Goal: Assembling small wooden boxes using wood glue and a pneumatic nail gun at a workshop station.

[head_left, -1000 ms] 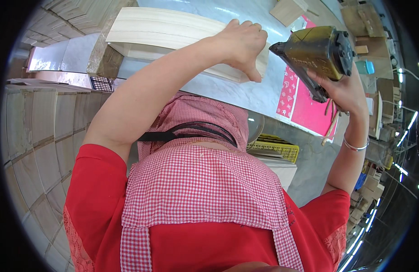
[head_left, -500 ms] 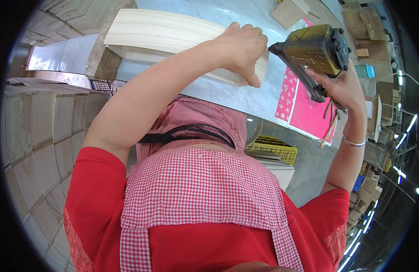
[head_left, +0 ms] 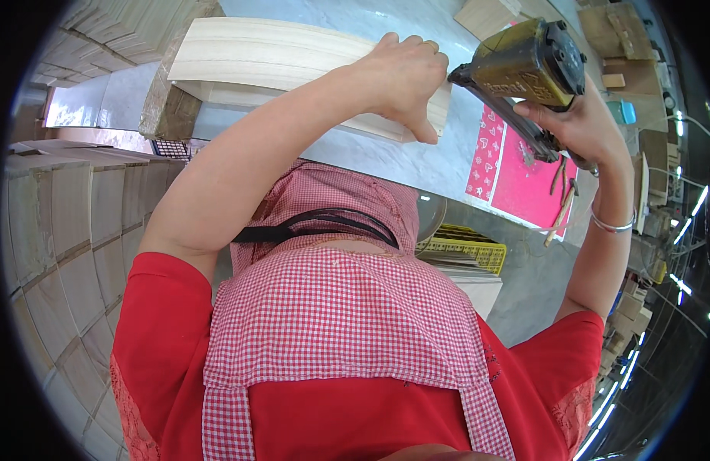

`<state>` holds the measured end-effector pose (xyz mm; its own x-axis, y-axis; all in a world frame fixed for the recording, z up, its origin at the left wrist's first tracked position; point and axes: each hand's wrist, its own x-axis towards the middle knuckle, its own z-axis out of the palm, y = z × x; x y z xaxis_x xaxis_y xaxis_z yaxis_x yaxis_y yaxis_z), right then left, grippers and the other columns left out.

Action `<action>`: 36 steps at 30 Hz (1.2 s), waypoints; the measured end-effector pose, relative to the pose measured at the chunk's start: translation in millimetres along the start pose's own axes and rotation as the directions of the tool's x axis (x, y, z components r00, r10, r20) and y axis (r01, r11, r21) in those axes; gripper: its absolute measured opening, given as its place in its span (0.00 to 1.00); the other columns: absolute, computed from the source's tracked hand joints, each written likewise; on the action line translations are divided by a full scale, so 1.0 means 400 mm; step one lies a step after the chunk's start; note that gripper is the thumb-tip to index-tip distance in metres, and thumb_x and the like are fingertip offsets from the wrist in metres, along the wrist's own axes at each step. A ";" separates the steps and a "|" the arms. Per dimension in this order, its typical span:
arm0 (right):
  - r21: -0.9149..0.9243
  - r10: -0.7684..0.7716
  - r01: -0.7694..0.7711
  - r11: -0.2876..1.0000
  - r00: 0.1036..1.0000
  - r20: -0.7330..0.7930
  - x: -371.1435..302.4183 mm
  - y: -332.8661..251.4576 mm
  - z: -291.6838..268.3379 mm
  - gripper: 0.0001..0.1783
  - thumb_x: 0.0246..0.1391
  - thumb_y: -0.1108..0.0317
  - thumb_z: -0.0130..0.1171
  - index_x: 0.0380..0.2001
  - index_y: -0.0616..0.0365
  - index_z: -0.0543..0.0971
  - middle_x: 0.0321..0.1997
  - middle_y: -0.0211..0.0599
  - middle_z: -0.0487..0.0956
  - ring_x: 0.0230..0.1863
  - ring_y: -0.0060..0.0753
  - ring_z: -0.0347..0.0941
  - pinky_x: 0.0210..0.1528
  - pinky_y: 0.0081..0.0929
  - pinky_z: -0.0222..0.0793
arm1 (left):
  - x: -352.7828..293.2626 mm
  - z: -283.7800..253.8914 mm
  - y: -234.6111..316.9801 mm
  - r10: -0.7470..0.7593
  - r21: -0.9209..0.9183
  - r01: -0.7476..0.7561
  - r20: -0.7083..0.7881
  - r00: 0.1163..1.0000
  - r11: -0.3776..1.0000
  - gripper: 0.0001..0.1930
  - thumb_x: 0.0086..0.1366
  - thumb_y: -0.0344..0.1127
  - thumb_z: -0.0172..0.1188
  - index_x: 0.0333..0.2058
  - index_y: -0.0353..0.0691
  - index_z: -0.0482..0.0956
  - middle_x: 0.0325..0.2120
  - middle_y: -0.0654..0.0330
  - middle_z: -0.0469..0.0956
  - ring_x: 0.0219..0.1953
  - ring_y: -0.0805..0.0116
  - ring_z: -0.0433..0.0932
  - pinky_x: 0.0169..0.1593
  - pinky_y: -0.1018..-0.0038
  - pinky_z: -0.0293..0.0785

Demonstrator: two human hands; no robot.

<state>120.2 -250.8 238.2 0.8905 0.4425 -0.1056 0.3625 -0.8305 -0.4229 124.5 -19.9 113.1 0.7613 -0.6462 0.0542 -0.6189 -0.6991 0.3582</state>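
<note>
On the worktable lies a long pale wooden box [head_left: 270, 50], open at the side facing me, its inside partly in shadow. My left hand [head_left: 409, 83] is closed over its right end, fingers on the top board and thumb down the near edge. A pneumatic nail gun [head_left: 528, 65] with a yellowish-brown body and dark magazine is gripped in my right hand [head_left: 589, 131]. Its nose is at the right end of the box, close beside my left knuckles; whether it touches the wood I cannot tell.
A pink patterned sheet [head_left: 520, 180] with thin sticks [head_left: 559, 207] lies on the marble-look tabletop [head_left: 363, 161]. Wooden pieces [head_left: 486, 17] are at the far right. Stacked boards [head_left: 71, 203] stand at left. A yellow crate [head_left: 466, 247] sits below the table.
The box and my left hand have shifted slightly left. The nail gun has tilted, its body moving a little left and up, its nose staying at the box's end.
</note>
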 end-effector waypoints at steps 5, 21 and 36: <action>-0.039 -0.080 0.082 0.996 0.996 0.047 0.034 0.012 -0.010 0.23 0.47 0.61 0.75 0.41 0.66 0.80 0.35 0.41 0.84 0.36 0.30 0.78 0.44 0.30 0.74 | 0.000 0.001 -0.003 0.011 0.000 -0.011 -0.005 1.000 1.000 0.41 0.38 0.59 0.74 0.44 0.29 0.76 0.42 0.49 0.75 0.50 0.53 0.73 0.54 0.59 0.68; 0.150 0.224 -0.198 0.969 0.956 -0.187 -0.259 0.081 -0.002 0.26 0.47 0.76 0.72 0.50 0.67 0.75 0.50 0.41 0.81 0.50 0.31 0.78 0.54 0.30 0.73 | -0.322 0.147 -0.196 -0.288 0.279 0.325 -0.167 0.943 0.904 0.31 0.57 0.58 0.65 0.46 0.34 0.79 0.48 0.48 0.79 0.53 0.51 0.76 0.58 0.56 0.70; 0.210 0.435 -0.400 0.892 0.886 -0.159 -0.321 0.059 -0.020 0.28 0.45 0.75 0.74 0.50 0.66 0.75 0.48 0.37 0.80 0.46 0.28 0.77 0.49 0.29 0.74 | -0.256 0.162 0.026 0.050 -0.639 -0.115 -0.119 0.992 0.761 0.23 0.56 0.41 0.70 0.48 0.39 0.78 0.39 0.53 0.78 0.41 0.59 0.79 0.47 0.67 0.75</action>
<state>16.5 -329.8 248.9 0.9907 -0.0230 -0.1341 -0.0906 -0.8467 -0.5244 27.5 19.1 50.8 0.7472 -0.6390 0.1825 -0.4345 -0.2620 0.8617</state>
